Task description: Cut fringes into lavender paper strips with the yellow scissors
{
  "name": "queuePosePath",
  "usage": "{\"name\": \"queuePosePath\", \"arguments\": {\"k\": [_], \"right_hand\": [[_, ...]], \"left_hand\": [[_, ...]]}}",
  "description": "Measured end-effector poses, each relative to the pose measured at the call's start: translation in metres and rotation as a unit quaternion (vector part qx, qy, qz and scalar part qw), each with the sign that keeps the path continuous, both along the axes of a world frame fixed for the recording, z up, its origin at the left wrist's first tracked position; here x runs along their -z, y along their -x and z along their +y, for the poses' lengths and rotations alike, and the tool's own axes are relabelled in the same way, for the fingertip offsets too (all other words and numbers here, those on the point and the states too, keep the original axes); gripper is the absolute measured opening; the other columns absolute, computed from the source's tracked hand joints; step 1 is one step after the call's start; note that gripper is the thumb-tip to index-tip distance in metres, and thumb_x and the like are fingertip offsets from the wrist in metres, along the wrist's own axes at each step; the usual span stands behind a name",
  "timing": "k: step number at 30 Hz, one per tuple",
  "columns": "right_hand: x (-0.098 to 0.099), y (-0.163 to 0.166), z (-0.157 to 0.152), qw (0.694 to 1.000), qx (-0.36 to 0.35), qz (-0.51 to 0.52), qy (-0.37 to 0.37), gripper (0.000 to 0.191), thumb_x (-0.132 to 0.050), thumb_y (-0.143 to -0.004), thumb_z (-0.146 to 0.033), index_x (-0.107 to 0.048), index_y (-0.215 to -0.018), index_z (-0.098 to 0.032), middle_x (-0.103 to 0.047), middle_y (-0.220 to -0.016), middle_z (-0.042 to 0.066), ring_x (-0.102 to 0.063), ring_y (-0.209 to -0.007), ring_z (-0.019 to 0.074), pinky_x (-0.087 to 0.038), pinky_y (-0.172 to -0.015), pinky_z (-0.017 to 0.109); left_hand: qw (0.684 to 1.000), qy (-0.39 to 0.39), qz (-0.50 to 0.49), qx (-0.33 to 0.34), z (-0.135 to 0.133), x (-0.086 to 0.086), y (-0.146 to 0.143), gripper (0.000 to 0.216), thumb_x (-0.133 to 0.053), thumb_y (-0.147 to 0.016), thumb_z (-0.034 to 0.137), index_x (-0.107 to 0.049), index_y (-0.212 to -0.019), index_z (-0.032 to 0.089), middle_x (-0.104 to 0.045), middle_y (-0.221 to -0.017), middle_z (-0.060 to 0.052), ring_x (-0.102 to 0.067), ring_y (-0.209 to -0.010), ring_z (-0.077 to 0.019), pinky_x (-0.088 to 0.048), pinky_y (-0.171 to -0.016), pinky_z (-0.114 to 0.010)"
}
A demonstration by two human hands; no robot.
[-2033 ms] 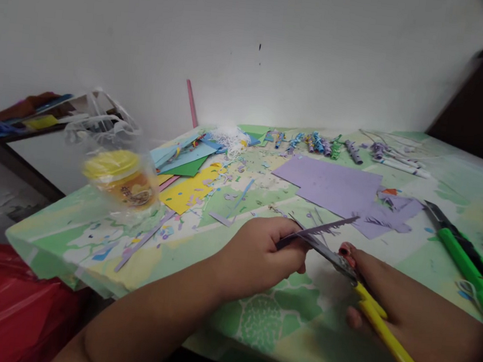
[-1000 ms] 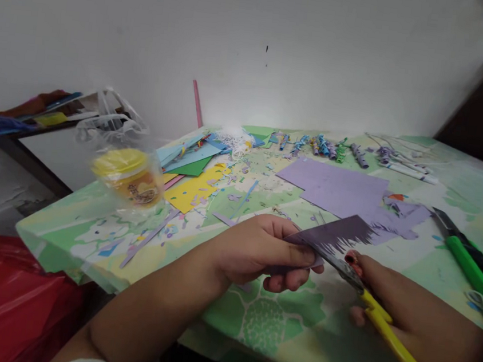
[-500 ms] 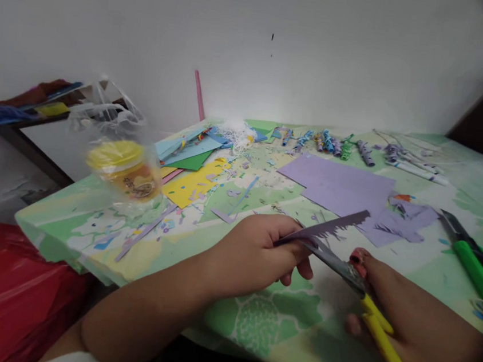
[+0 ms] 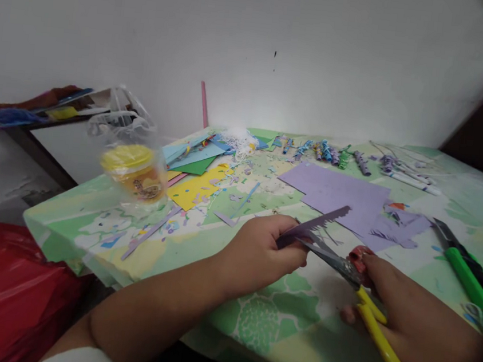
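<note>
My left hand is closed in a pinch on a purple paper strip with a fringed edge, held a little above the table. My right hand grips yellow-handled scissors; their metal blades point left and meet the strip just below my left fingers. A large sheet of purple paper lies flat behind both hands, with torn purple scraps to its right.
The table has a green patterned cover strewn with paper bits. A yellow-lidded jar in a clear bag stands at left. Coloured sheets, rolled paper pieces, and a green utility knife lie around. A red bag sits below left.
The strip tilted flat and back on edge between my fingers while the scissors stayed at it. The view shifted slightly; both hands remain in about the same place.
</note>
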State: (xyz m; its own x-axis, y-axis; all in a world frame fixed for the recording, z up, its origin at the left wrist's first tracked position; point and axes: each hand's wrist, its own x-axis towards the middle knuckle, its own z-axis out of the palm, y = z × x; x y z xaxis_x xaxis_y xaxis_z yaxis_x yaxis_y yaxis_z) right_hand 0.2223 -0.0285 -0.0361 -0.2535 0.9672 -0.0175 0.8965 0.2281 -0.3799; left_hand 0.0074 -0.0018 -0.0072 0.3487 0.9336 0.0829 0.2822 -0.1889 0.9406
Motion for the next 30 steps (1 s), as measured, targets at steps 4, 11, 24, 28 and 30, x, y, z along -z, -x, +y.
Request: {"name": "queuePosePath", "arguments": {"k": [4,11,24,28,30], "right_hand": [[-0.002,0.002,0.000,0.999,-0.009,0.031,0.018,0.044,-0.051,-0.077,-0.045,-0.038,-0.111,-0.021,-0.054,-0.117,0.017,-0.054,-0.104,0.0332,-0.039,-0.089,0.049],[0.006,-0.008,0.002,0.996,-0.060,0.053,0.043,0.033,-0.047,-0.077,-0.052,-0.040,-0.099,-0.028,-0.055,-0.107,0.010,-0.047,-0.112,0.0356,-0.036,-0.093,0.053],[0.003,-0.004,0.002,0.997,-0.051,0.043,0.027,0.037,-0.051,-0.075,-0.049,-0.047,-0.103,-0.026,-0.061,-0.105,0.009,-0.055,-0.105,0.0336,-0.048,-0.080,0.044],[-0.001,-0.003,0.000,0.998,-0.041,0.038,0.023,0.034,-0.052,-0.075,-0.047,-0.049,-0.101,-0.025,-0.062,-0.103,0.010,-0.053,-0.108,0.0351,-0.047,-0.083,0.047],[-0.002,-0.003,-0.001,0.998,-0.040,0.035,0.020,0.032,-0.052,-0.075,-0.046,-0.050,-0.099,-0.026,-0.063,-0.102,0.009,-0.052,-0.109,0.0354,-0.048,-0.083,0.047]], "left_hand": [[0.999,0.031,0.012,0.011,-0.001,-0.001,-0.001,0.009,-0.053,-0.068,0.022,-0.059,-0.071,0.017,-0.060,-0.063,0.002,-0.053,-0.055,-0.0077,-0.041,-0.051,-0.019],[0.997,0.070,0.012,0.034,-0.002,-0.007,-0.002,0.011,-0.050,-0.068,0.021,-0.059,-0.064,0.016,-0.056,-0.057,0.003,-0.049,-0.049,-0.0050,-0.036,-0.045,-0.016],[0.997,0.037,0.045,0.057,-0.003,-0.006,-0.002,0.016,-0.048,-0.072,0.026,-0.058,-0.065,0.016,-0.055,-0.060,0.002,-0.049,-0.053,-0.0071,-0.037,-0.049,-0.019],[0.998,0.028,0.043,0.046,-0.005,-0.005,-0.002,0.016,-0.048,-0.073,0.027,-0.059,-0.068,0.016,-0.058,-0.063,0.002,-0.050,-0.055,-0.0077,-0.039,-0.051,-0.020],[0.998,0.032,0.044,0.039,-0.006,-0.006,-0.002,0.014,-0.049,-0.072,0.027,-0.058,-0.067,0.016,-0.058,-0.063,0.002,-0.050,-0.055,-0.0078,-0.039,-0.051,-0.020]]}}
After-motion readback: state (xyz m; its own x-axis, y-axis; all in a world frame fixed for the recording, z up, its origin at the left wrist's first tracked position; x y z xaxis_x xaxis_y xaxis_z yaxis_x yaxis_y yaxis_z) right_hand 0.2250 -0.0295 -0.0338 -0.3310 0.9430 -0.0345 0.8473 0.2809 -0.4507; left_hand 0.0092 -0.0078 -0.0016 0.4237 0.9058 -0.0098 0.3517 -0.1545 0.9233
